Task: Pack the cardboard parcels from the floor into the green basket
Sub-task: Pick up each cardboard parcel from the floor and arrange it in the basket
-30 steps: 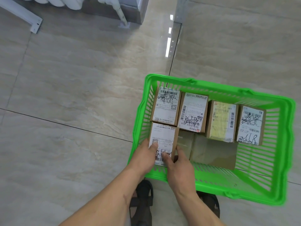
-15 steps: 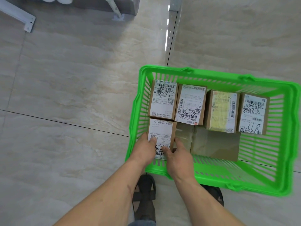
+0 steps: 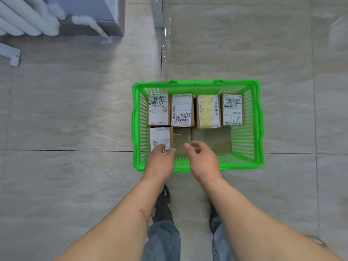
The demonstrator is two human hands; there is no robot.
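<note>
A: Where is the green basket [image 3: 197, 84] seen?

B: It is set on the tiled floor [image 3: 75, 113], just ahead of the person's feet. Four cardboard parcels [image 3: 195, 110] are lined up side by side along its far wall, labels up. A fifth parcel [image 3: 160, 137] is placed in the near left corner, touching the row behind it. Two plain brown boxes [image 3: 211, 138] are laid beside it, lower in the basket.

A: And the grip of each hand?

B: The left hand [image 3: 160, 162] is held over the near edge of the fifth parcel, its fingertips laid on the label; the fingers are only loosely bent, and nothing is clasped. The right hand [image 3: 203, 161] is held above the near rim, fingers loosely curled, with nothing held.

A: Anything else?

B: White pipes [image 3: 24, 17] are seen at the upper left.
</note>
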